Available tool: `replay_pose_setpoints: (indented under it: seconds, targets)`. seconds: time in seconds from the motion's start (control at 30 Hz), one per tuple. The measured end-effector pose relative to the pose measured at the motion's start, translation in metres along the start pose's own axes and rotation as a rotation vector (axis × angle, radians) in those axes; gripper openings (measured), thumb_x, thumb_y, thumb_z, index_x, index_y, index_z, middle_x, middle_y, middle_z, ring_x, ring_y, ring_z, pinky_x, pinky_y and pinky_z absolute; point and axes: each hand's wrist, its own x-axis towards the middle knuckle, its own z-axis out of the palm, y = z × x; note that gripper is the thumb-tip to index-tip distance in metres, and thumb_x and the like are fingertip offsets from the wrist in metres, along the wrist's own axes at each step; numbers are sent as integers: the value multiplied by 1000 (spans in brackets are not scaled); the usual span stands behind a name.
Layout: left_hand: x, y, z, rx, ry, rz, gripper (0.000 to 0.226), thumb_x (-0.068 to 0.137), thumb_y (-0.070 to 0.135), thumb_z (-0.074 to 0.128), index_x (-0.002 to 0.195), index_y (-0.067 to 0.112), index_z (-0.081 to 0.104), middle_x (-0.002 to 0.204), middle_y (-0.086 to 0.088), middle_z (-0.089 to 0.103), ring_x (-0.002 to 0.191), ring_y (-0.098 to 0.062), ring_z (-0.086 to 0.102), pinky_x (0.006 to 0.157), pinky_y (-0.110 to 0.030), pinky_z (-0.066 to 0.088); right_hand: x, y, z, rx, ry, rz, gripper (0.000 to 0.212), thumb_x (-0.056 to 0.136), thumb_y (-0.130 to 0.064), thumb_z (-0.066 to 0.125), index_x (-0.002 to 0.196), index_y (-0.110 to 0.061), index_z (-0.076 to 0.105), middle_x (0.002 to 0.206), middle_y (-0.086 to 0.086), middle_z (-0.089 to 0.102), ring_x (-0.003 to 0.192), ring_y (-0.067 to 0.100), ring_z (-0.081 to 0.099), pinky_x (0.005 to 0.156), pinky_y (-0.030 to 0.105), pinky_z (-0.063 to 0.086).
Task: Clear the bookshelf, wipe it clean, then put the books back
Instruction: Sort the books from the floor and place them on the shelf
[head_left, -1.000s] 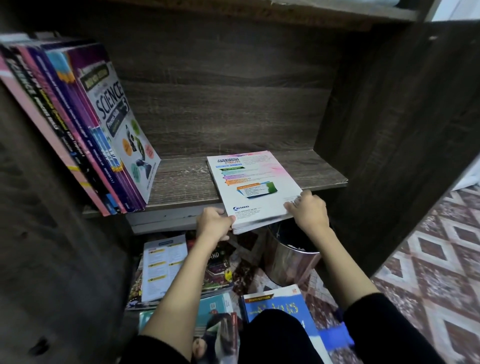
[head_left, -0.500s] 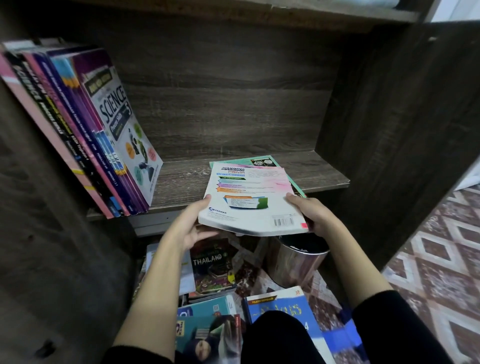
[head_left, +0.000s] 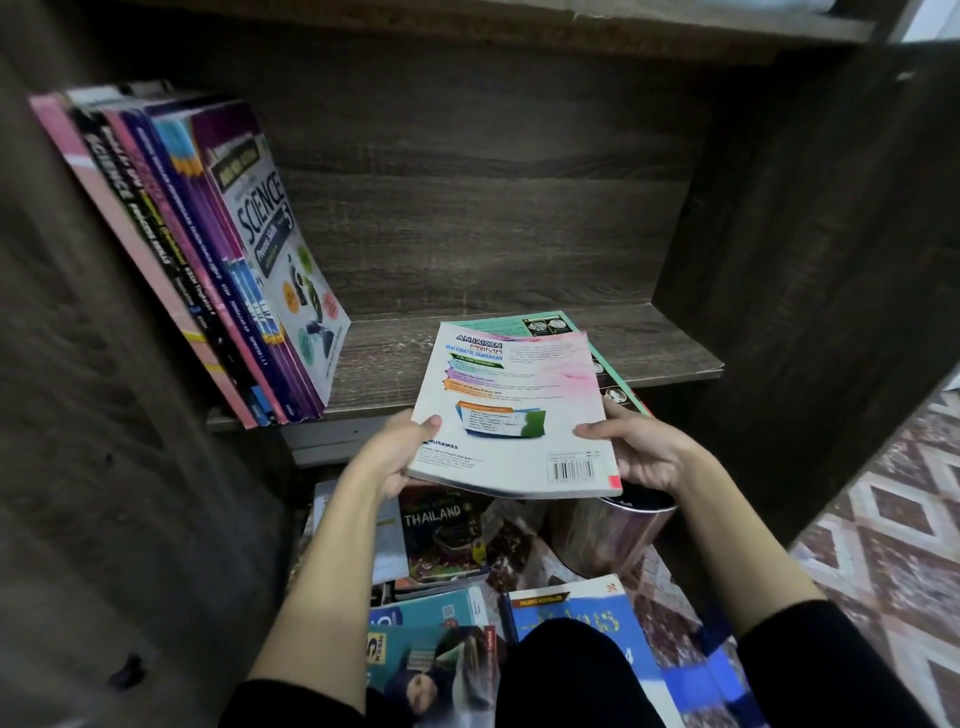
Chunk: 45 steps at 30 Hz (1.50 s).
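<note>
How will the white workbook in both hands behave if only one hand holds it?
Probably floppy: the white workbook looks like a thin paperback, and its near edge curves between the left hand and right hand. Likely light, since a thumb-and-finger grip carries it.

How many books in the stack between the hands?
2: white-and-pink book on top, held by left hand and right hand; green book beneath, showing at its far and right edges. More may hide underneath.
</note>
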Motion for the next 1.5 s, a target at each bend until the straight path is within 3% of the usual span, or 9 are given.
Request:
replay_pose_setpoints:
  seconds: [0.17, 0.37, 0.53, 0.7, 0.83, 0.97, 1.07, 1.23, 1.5]
  targets:
    - [0, 2, -11, -111, 20, 71, 20, 99, 15, 47, 117, 13, 55, 101, -12, 67, 77, -21, 65, 55, -30, 57, -13, -16, 25, -16, 11, -176, 61, 85, 18, 45, 134, -18, 50, 117, 16, 66, 85, 29, 71, 72, 48, 57]
    - [-1, 26, -28, -48, 80, 225, 27, 97, 17, 52, 122, 8, 55, 119, -12, 64, 85, -15, 65, 70, -26, 55, -36, -51, 71, -166, -60, -494, 74, 81, 20, 52, 136, -30, 49, 116, 9, 68, 98, 33, 68, 73, 48, 58]
    - [-25, 83, -47, 268, 494, 681, 38, 95, 19, 54, 132, 12, 48, 122, 0, 55, 109, -8, 53, 91, -18, 42, -27, -49, 122, -376, 94, -834, 76, 80, 18, 55, 142, -24, 42, 133, 2, 58, 112, 27, 62, 91, 51, 52]
    - [-65, 143, -48, 277, 468, 1001, 52, 90, 33, 62, 137, 19, 44, 131, 2, 51, 108, -2, 53, 94, -21, 46, 17, -16, 182, -477, 276, -1010, 75, 81, 3, 54, 146, -29, 35, 132, -17, 54, 109, 26, 63, 96, 50, 49]
    - [-75, 169, -55, 524, 515, 1058, 86, 80, 51, 68, 148, 30, 21, 153, 1, 26, 138, -16, 30, 111, -35, 29, 51, 12, 226, -522, 409, -1047, 73, 87, -3, 56, 147, -34, 27, 108, 20, 68, 87, 34, 64, 79, 41, 51]
    - [-71, 174, -71, 842, 579, 1070, 105, 79, 43, 71, 151, 29, -4, 160, 1, 4, 145, -17, 10, 114, -34, 16, 68, 36, 258, -591, 395, -1143, 79, 85, 2, 54, 146, -31, 16, 92, 24, 69, 74, 36, 63, 66, 38, 42]
    - [-66, 168, -82, 983, 730, 1069, 97, 80, 19, 67, 152, 18, 2, 158, -2, 13, 145, -21, 14, 115, -39, 21, 81, 48, 269, -660, 372, -1241, 77, 79, 1, 53, 143, -33, 26, 74, 22, 65, 55, 32, 53, 58, 38, 34]
    - [-59, 152, -109, 1181, 1016, 985, 88, 79, 29, 65, 149, 13, 14, 158, 4, 16, 147, -19, -6, 114, -50, -7, 97, 59, 276, -721, 298, -1257, 78, 77, 0, 54, 139, -38, 25, 68, 18, 61, 51, 27, 47, 55, 36, 33]
    - [-47, 135, -125, 1211, 948, 957, 77, 78, 38, 67, 143, 20, 31, 159, 8, -7, 145, -18, -15, 111, -59, -4, 108, 53, 260, -985, 83, -937, 81, 94, -12, 55, 143, -22, -8, 97, 20, 68, 79, 39, 61, 71, 34, 39]
